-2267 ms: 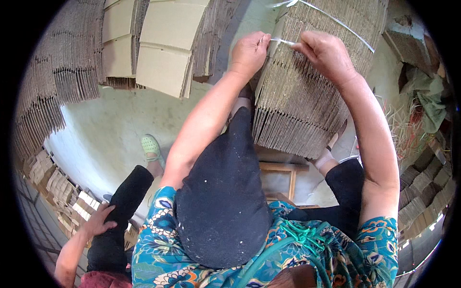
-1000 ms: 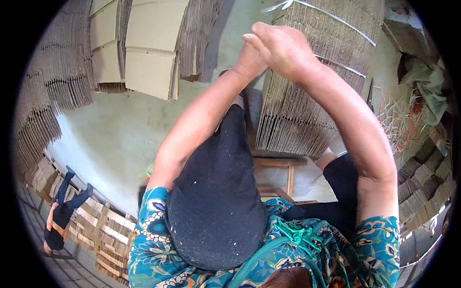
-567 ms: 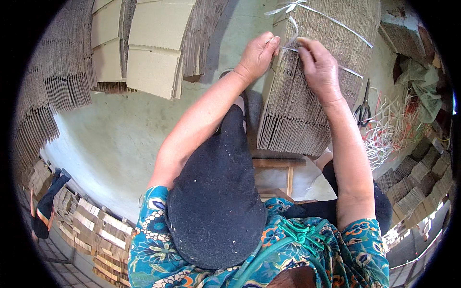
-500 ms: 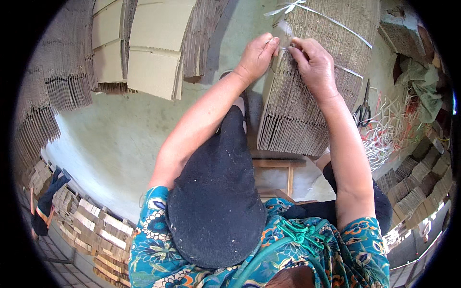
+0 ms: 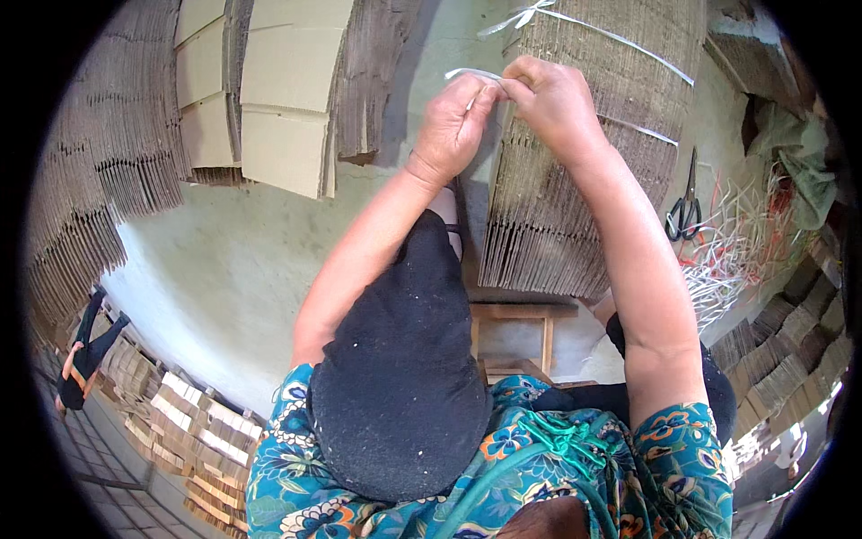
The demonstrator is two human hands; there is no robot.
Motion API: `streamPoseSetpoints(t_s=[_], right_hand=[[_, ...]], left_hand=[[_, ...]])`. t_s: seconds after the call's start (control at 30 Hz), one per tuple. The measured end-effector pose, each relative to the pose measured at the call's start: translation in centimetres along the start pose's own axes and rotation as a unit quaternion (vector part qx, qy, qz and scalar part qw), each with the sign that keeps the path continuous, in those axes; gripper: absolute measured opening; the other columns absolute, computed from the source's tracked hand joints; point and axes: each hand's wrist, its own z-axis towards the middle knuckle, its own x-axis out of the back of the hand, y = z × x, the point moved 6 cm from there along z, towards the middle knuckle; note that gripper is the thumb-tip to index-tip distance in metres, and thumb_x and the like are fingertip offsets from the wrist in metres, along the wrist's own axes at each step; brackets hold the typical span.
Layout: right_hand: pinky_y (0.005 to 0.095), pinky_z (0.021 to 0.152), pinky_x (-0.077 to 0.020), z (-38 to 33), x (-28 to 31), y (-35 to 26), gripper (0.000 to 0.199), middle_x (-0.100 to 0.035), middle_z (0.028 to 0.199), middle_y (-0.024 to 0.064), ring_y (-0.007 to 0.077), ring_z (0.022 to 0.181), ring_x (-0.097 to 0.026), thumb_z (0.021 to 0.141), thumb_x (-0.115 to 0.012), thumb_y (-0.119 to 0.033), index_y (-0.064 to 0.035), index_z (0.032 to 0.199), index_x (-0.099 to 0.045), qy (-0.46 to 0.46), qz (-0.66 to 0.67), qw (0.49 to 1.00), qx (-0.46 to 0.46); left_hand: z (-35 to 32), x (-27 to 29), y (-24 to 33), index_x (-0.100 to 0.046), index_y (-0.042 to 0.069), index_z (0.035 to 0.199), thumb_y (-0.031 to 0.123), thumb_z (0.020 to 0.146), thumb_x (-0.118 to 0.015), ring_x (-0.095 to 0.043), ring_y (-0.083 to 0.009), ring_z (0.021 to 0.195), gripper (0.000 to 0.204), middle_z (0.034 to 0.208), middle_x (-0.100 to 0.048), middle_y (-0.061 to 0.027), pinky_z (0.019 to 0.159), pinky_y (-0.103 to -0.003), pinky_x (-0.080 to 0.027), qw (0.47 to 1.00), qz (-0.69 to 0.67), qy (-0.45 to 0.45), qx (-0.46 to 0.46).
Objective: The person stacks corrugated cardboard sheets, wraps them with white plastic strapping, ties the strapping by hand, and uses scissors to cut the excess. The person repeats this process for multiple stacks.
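My left hand is closed in a pinch at the left edge of a long bundle of cardboard sheets standing on edge. Pressed close against it, my right hand pinches too, its fingertips over the bundle's left side. Between them they grip a white strap, whose loose end sticks out above the left hand. The strap runs from behind the right hand across the bundle. Farther up, a second white strap circles the bundle, tied in a knot.
Black scissors lie right of the bundle, by a heap of white and red strap scraps. Stacked cardboard stands at the left. A wooden stool is beneath the bundle's near end. Another person is at the far left.
Both hands have come together and shifted slightly left, off the bundle's edge. The strap's loose end now points left above my left hand. The other person at the left has moved.
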Motion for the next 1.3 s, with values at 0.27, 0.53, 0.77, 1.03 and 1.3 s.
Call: streamPoseSetpoints(t_s=[0.27,0.53,0.77,1.03,1.3], right_hand=[[0.0428,0.072,-0.0479,-0.7,0.4,-1.0,0.019,-0.063,0.084,0.0161,0.0340,0.081,-0.061,0.082,-0.057,-0.020,-0.0055,0.086,-0.067,-0.071,-0.052,0.988,0.129],[0.0302,0.064,-0.0492,-0.4,0.9,0.9,0.012,-0.064,0.074,0.0118,0.0196,0.066,-0.061,0.079,-0.065,-0.014,-0.0067,0.088,-0.069,-0.142,0.131,0.979,0.067],[0.0372,0.064,-0.0500,-0.5,1.5,-0.7,0.011,-0.063,0.079,0.0129,0.0285,0.072,-0.063,0.075,-0.062,-0.007,-0.0066,0.085,-0.064,-0.084,-0.012,0.984,0.155],[0.0402,0.060,-0.0492,-1.3,0.5,-0.9,0.013,-0.057,0.080,0.0096,0.0311,0.073,-0.060,0.077,-0.062,-0.012,-0.0094,0.087,-0.053,0.061,-0.112,0.974,0.185],[0.0377,0.059,-0.0486,-1.1,1.0,-0.4,0.009,-0.055,0.077,0.0070,0.0288,0.070,-0.059,0.077,-0.064,-0.013,-0.0106,0.081,-0.056,0.091,-0.040,0.980,0.174]], left_hand=[[1.4,0.4,2.5,-0.059,0.002,0.087,0.016,0.088,-0.058,-0.058,-0.0204,0.071,0.014,0.085,-0.060,-0.0070,0.062,-0.028,-0.046,0.971,0.188,0.023,-0.143],[1.0,-0.6,-1.4,-0.060,0.004,0.096,0.006,0.085,-0.061,-0.054,-0.0114,0.071,0.012,0.081,-0.059,-0.0028,0.065,-0.023,-0.045,0.994,0.010,-0.087,0.058],[1.1,-1.5,-2.2,-0.062,0.004,0.087,0.007,0.078,-0.064,-0.054,-0.0147,0.065,0.009,0.075,-0.055,-0.0053,0.060,-0.028,-0.045,0.997,0.012,-0.071,0.015],[0.2,-2.0,-4.1,-0.059,0.002,0.089,0.009,0.088,-0.059,-0.056,-0.0087,0.073,0.007,0.081,-0.061,-0.0006,0.069,-0.023,-0.047,0.975,-0.148,-0.058,0.154],[0.5,-1.8,-4.4,-0.062,0.002,0.099,0.008,0.090,-0.057,-0.057,-0.0077,0.074,0.012,0.080,-0.062,0.0000,0.069,-0.022,-0.048,0.976,-0.162,-0.059,0.134]])
